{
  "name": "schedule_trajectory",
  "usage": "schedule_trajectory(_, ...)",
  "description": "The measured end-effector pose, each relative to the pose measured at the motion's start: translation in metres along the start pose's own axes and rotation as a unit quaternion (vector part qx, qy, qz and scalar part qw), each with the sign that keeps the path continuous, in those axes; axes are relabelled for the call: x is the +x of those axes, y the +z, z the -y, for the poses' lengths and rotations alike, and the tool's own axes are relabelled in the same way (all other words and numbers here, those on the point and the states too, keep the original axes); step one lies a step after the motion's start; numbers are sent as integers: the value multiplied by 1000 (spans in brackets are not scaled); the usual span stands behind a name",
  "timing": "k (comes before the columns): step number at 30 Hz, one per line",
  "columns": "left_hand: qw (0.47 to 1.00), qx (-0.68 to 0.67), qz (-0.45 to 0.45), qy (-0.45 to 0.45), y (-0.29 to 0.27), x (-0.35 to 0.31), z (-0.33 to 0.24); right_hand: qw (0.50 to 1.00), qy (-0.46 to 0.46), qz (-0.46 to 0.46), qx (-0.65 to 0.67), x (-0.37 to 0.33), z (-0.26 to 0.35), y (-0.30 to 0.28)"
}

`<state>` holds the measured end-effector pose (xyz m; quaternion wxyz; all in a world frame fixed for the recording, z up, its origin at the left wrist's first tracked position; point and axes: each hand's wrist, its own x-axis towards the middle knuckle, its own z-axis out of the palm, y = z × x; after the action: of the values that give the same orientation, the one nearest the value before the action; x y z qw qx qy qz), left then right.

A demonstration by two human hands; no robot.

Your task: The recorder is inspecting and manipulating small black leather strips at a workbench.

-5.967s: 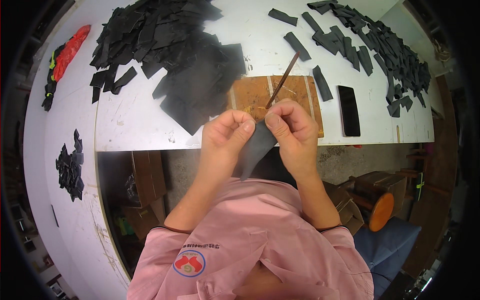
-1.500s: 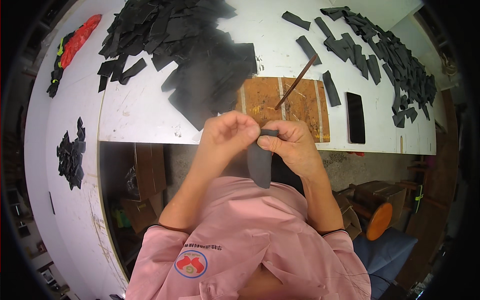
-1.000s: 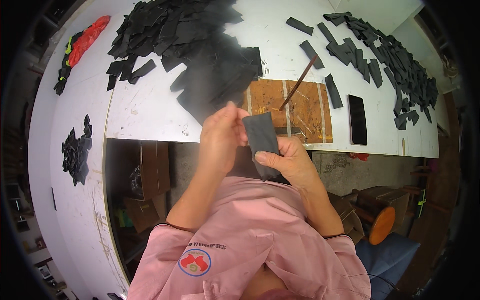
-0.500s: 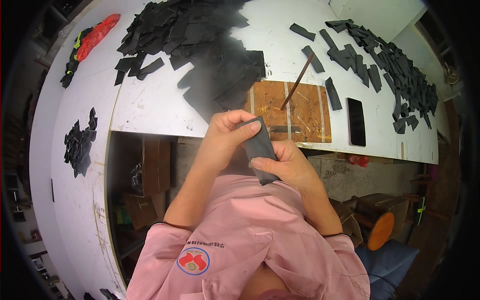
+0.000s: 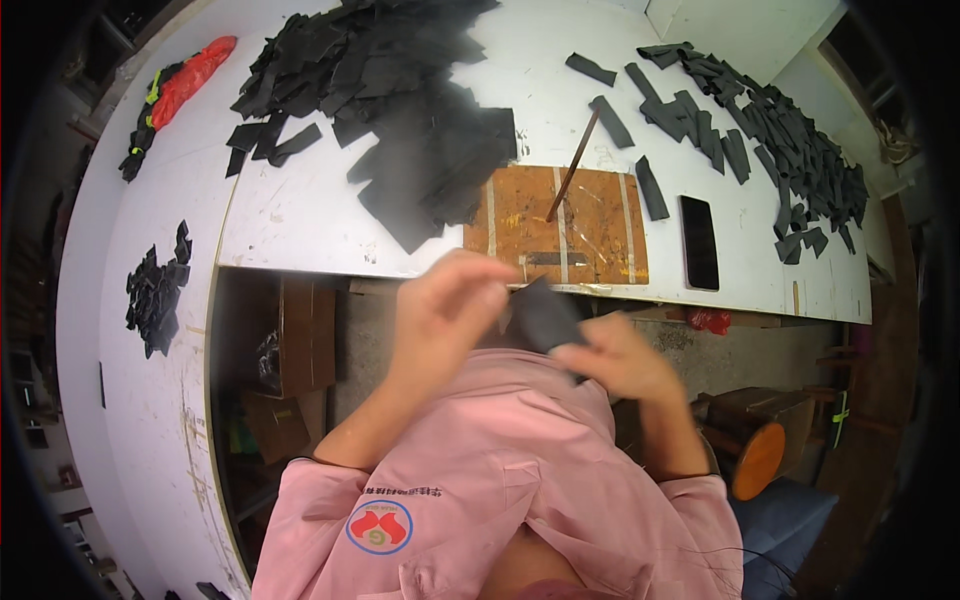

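A dark grey strip of fabric [image 5: 548, 318], blurred by motion, tilts over my lap in front of the table edge. Its lower right end is gripped by my right hand [image 5: 625, 358], thumb on top. My left hand [image 5: 452, 308] is off the strip, just left of its upper end; it is smeared, but thumb and forefinger look apart with nothing between them. Beyond the hands, a worn brown wooden board [image 5: 605, 225] lies at the table edge, and a thin brown rod [image 5: 574, 165] slants up from it.
A large heap of black fabric pieces [image 5: 420, 130] spreads left of the board. Narrow dark strips [image 5: 800, 150] pile up at the right, near a phone [image 5: 699, 242]. A smaller black pile [image 5: 158, 295] and a red plastic bag [image 5: 195, 82] lie on the left table. An orange stool [image 5: 759, 461] stands lower right.
My left hand has let go of the strip's upper end and moved slightly left and down. My right hand has carried the strip right and a little lower.
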<state>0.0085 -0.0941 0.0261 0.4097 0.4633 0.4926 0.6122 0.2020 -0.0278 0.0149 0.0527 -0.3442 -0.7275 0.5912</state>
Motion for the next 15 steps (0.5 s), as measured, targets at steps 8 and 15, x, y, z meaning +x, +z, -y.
schedule_trajectory(8,698,-620,356,50,52,-50,-38,892,-30,-449,-38,-9,-13,-118)
schedule_trajectory(15,563,-677,456,127,40,14,-41,978,-101,-172,-60,100,-14,14)
